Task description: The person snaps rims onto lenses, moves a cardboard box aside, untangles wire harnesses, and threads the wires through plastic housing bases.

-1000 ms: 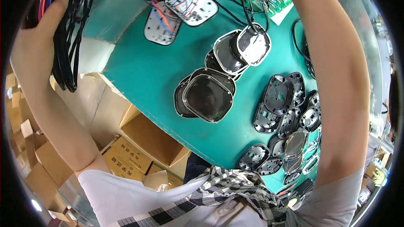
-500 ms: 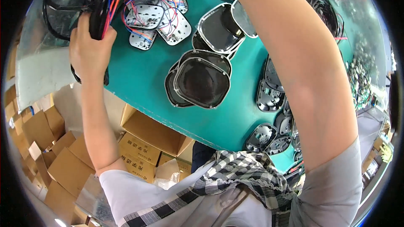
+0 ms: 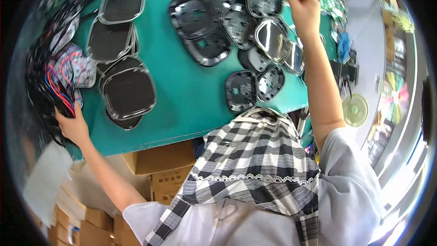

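Note:
My left hand (image 3: 75,125) is closed round a thick bundle of black cables (image 3: 43,95) at the table's left edge, its thumb beside red and blue wires (image 3: 61,93). White boards with wires (image 3: 83,69) lie against that bundle. My right hand (image 3: 304,7) is raised at the far right, near the black plastic housings (image 3: 263,1). Its fingers are bent together and a little blurred; whatever they may hold cannot be made out. Between my hands, dark rounded panels with clear rims (image 3: 128,88) lie overlapping in a column on the left.
Black frames (image 3: 195,16) and smaller housings (image 3: 241,91) cover the right half of the green table (image 3: 182,105). Small loose parts (image 3: 334,4) are heaped at the far right. Below the front edge stands an open carton (image 3: 164,158). A green fan (image 3: 355,110) is off to the right.
The view has swung right, bringing more housings into sight. My right arm, earlier stretched far forward with its hand out of view, is now drawn back. The left hand stays on the cables.

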`<state>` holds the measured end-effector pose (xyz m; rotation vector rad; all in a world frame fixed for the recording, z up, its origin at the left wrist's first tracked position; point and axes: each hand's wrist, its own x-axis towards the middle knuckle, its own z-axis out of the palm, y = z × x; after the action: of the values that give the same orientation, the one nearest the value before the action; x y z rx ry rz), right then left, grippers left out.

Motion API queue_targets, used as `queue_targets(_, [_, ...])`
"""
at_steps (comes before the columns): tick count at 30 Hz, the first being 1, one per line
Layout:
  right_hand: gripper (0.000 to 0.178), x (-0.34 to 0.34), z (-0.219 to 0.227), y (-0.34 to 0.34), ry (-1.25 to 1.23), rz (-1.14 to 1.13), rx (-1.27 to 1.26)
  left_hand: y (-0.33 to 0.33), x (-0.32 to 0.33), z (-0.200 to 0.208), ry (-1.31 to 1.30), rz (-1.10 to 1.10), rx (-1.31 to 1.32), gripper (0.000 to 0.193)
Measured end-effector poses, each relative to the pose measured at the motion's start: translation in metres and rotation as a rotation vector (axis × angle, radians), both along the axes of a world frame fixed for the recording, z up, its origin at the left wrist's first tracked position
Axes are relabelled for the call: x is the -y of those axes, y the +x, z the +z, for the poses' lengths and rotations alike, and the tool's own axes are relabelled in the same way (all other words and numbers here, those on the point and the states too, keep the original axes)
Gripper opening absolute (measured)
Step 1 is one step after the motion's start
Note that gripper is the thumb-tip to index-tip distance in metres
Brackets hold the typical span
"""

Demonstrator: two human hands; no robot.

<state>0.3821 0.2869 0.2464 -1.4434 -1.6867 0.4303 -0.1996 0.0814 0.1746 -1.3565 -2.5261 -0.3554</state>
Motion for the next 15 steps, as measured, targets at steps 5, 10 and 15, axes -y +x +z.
queue_targets(5, [0.018,0.172,-0.050,0.146,-0.293,-0.495,-0.045,-0.013,0.042,0.017,-0.021,-0.206,0.079,0.080])
queue_targets(10, [0.019,0.268,-0.088,0.154,-0.470,-0.619,0.028,0.092,0.037,0.025,0.508,-0.313,-0.197,0.042])
queue_targets(15, [0.057,0.252,-0.142,0.065,-0.519,-0.630,-0.164,0.240,-0.038,-0.021,-0.055,-0.796,0.205,0.059])
